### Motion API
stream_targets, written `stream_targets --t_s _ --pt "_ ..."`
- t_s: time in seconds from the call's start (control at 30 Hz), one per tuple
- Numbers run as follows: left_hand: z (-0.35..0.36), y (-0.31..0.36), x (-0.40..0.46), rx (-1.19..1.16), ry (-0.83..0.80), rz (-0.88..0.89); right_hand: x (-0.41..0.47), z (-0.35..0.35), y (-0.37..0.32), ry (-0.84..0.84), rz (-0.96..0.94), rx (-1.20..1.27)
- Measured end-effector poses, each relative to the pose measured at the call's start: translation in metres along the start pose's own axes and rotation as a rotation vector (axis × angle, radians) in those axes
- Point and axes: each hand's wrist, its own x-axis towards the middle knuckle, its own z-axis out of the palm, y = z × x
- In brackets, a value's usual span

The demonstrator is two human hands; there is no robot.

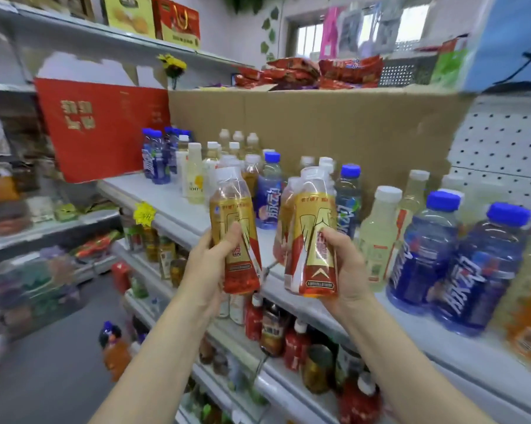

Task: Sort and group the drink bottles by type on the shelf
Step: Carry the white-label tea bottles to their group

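Note:
My left hand [210, 264] grips one gold-and-red labelled drink bottle [235, 228] with a white cap, held in front of the white shelf [178, 206]. My right hand [348, 270] holds two of the same gold-and-red bottles [314, 240] side by side. On the shelf stand blue-capped blue bottles [423, 255], pale yellow white-capped bottles [377, 237] and more mixed bottles [193, 175] further back on the left. Both hands are in front of the shelf's edge, above the lower shelves.
A brown cardboard box [319, 127] stands behind the bottles, with red snack packs [319, 71] on top. A red gift box [102, 127] leans at the shelf's left end. Lower shelves [288, 341] carry red and dark bottles. Another shelving unit [28, 209] lines the aisle's left.

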Motion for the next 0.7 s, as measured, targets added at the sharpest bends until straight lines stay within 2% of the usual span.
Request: stream_targets --t_s 0.17,0.33,0.7 --pt "-0.015 -0.01 0.093 0.018 -0.08 0.003 0.036 0.003 0.011 0.055 -0.059 0.014" --pt "-0.021 -0.038 0.181 0.127 -0.308 -0.006 0.061 0.009 0.026 0.149 -0.235 -0.07" --pt "-0.042 -0.056 0.254 0.26 -0.696 -0.078 0.071 0.049 0.075 0.429 -0.503 -0.027"
